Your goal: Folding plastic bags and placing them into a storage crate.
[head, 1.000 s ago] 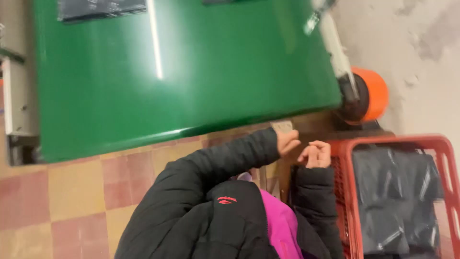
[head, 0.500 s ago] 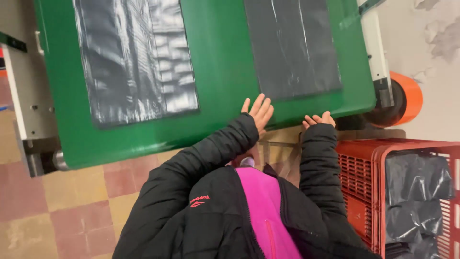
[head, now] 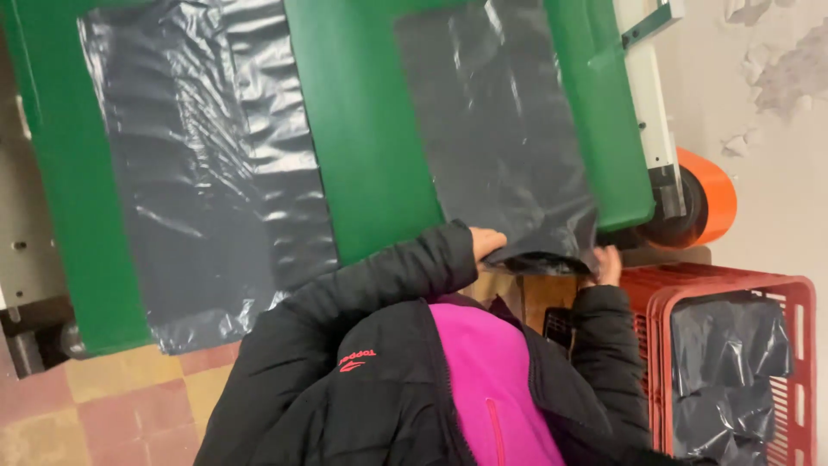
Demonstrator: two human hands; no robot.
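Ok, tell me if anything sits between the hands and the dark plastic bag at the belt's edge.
Nothing visible does. The left hand and the right hand are both already at the near edge of the dark grey bag, which hangs off the green conveyor belt. Whether the fingers are closed on it cannot be told.

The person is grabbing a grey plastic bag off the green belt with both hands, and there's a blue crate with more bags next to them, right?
Nearly. The crate is red, not blue, as the head view shows. The rest holds: the left hand and right hand grip the grey plastic bag at the green belt's edge.
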